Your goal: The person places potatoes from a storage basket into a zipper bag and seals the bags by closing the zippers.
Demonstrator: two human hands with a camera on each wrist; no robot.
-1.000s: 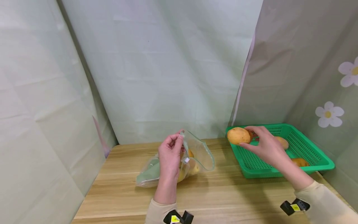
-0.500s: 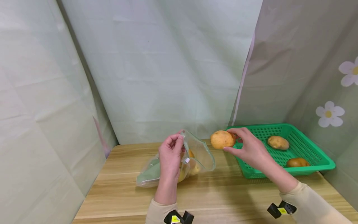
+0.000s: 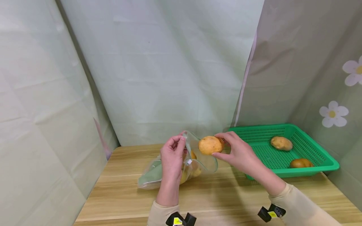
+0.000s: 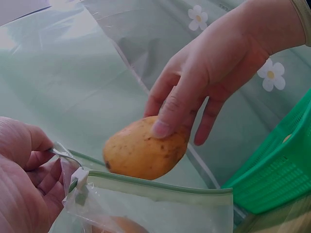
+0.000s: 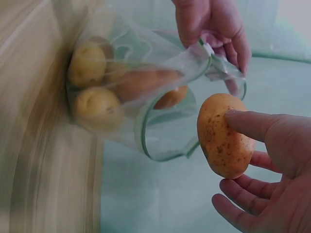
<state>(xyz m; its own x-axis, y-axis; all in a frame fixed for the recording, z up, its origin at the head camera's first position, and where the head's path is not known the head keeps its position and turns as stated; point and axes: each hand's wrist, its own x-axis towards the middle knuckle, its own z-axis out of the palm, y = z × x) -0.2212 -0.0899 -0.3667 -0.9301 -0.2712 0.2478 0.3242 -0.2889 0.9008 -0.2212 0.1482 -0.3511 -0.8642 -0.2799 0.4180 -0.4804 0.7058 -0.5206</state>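
Observation:
My right hand [image 3: 237,152] grips a potato [image 3: 210,145] between thumb and fingers, right at the mouth of a clear zip bag [image 3: 207,161]. In the right wrist view the held potato [image 5: 223,137] shows brown specks and sits just outside the bag's green-edged opening. My left hand [image 3: 173,155] pinches the bag's rim by the slider [image 4: 80,174], and the mouth gapes toward the right. Several potatoes [image 5: 98,108] lie inside the bag, which rests on the table on its side. Part of the bag is hidden behind my left hand and wrist.
A green plastic basket [image 3: 282,172] stands at the right of the wooden table [image 3: 121,194], holding one pale potato [image 3: 281,143] and one browner potato [image 3: 301,163]. Pale fabric sheets [image 3: 175,69] hang behind the table and along both sides.
My right hand has carried the potato left, from over the basket to the bag's mouth. The left hand keeps its pinch on the bag and has barely moved.

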